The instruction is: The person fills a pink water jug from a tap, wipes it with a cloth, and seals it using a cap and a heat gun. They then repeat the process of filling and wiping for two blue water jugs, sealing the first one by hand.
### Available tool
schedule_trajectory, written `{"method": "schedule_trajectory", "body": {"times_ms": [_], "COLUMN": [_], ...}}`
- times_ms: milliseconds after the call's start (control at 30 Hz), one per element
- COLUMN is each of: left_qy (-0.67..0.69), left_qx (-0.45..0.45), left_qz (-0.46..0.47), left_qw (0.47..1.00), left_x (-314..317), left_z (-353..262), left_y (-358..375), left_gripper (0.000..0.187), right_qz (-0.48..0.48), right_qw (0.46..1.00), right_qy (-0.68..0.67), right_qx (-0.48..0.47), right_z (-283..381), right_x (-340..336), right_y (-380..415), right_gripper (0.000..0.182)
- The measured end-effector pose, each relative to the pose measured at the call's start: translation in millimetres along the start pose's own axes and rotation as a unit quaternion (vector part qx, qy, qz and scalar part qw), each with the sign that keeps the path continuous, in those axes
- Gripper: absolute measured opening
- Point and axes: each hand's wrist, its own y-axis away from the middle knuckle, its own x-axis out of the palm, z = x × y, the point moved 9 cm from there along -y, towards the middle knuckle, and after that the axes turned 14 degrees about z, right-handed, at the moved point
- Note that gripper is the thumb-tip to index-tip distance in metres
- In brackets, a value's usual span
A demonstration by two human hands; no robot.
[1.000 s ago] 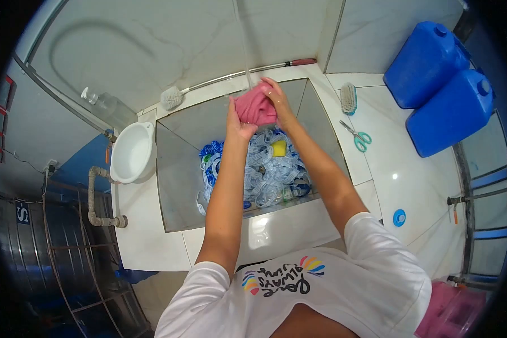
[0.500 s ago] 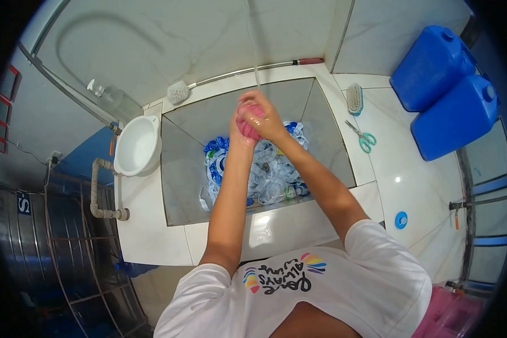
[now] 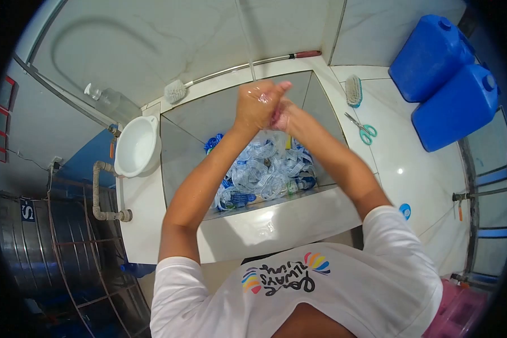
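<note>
Under a thin stream of water, my two wet hands are pressed together above the basin. My left hand [image 3: 257,105] is closed, with its knuckles up. Against it from the right, my right hand [image 3: 284,114] is closed too. A small part of a soft pink item [image 3: 276,118] shows between them; my fingers hide the rest. Below, a heap of light blue and white looped strips [image 3: 259,169] with darker blue pieces lies in the grey sunken basin [image 3: 180,163].
Around the basin are a white bowl [image 3: 137,146], pump bottle [image 3: 115,102], long-handled brush [image 3: 176,91], small brush [image 3: 353,91], teal scissors [image 3: 367,133] and blue round cap [image 3: 404,211]. Two blue jerrycans [image 3: 432,59] stand at the right. Pipes and a dark tank [image 3: 36,248] are at the left.
My hands have turned and closed more tightly, so the pink item is now mostly hidden. My elbows have spread apart, and more of the heap shows. The view has shifted slightly.
</note>
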Motion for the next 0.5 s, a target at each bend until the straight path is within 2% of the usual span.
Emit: {"method": "schedule_trajectory", "body": {"times_ms": [33,67,100,133,167,200,233,267,300,333,367,400,433,467,500], "left_qy": [0.000,-0.157,-0.304,-0.304,-0.336,-0.366,-0.367,-0.384,-0.399,-0.399,-0.447,-0.493,-0.491,-0.523,-0.554], "left_qx": [-0.002,0.192,0.375,0.374,0.380,0.384,0.382,0.373,0.363,0.363,0.352,0.339,0.338,0.321,0.303], "left_qz": [0.001,0.003,0.004,0.002,0.045,0.088,0.089,0.145,0.199,0.197,0.243,0.287,0.287,0.312,0.335], "left_qw": [1.000,0.969,0.876,0.876,0.861,0.843,0.843,0.832,0.818,0.819,0.786,0.748,0.750,0.725,0.699], "left_x": [2.2,12.8,34.5,40.4,58.9,75.7,80.9,95.8,109.3,112.7,126.0,138.0,142.7,151.7,160.5], "left_z": [4.2,-30.0,-60.2,-60.3,-59.4,-58.8,-56.0,-45.1,-35.0,-30.1,-17.6,-3.0,8.5,27.4,46.7], "left_y": [1.2,8.6,29.6,33.8,44.4,55.7,63.4,70.7,76.2,79.0,83.8,87.6,88.0,86.4,85.2], "left_gripper": [0.028,0.026,0.024,0.024,0.024,0.024,0.024,0.020,0.017,0.017,0.013,0.012,0.012,0.016,0.021], "right_qz": [-0.040,-0.078,-0.078,0.036,0.149,0.150,0.116,0.081,0.081,0.076,0.072,0.072,0.063,0.053,0.051], "right_qw": [0.985,0.940,0.940,0.909,0.854,0.854,0.809,0.756,0.755,0.706,0.653,0.653,0.619,0.581,0.581], "right_qy": [0.163,0.323,0.323,0.367,0.401,0.400,0.452,0.500,0.499,0.563,0.623,0.622,0.671,0.718,0.718], "right_qx": [0.041,0.081,0.082,0.191,0.296,0.297,0.358,0.416,0.417,0.422,0.424,0.425,0.404,0.379,0.380], "right_z": [4.1,11.5,14.7,-5.3,-26.6,-32.2,-45.8,-56.2,-62.2,-63.7,-64.4,-67.5,-64.8,-60.5,-63.8], "right_x": [-5.9,-10.5,-6.9,9.0,23.1,34.1,36.1,33.5,30.4,23.2,16.8,15.3,13.9,13.7,-1.8], "right_y": [0.2,0.7,-1.3,-7.1,-4.2,-1.1,10.7,21.5,22.0,21.4,20.2,19.9,16.9,13.6,11.6], "right_gripper": [0.026,0.027,0.027,0.024,0.022,0.022,0.019,0.017,0.017,0.016,0.015,0.015,0.016,0.018,0.018]}}
